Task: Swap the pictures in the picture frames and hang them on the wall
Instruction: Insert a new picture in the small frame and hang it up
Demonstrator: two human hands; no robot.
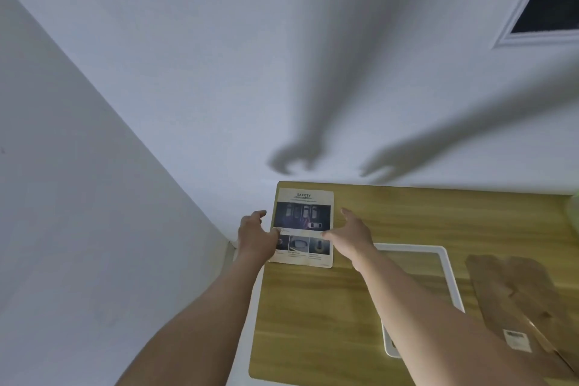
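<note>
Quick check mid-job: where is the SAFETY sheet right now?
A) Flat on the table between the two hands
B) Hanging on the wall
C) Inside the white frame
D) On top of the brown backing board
A: the SAFETY sheet lies flat at the table's far left corner, between the left hand and the right hand, outside the white frame.

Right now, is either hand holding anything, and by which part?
Nothing is gripped. The safety sheet lies flat on the table; the left hand and right hand flank its side edges, open, thumbs at the paper.
</note>
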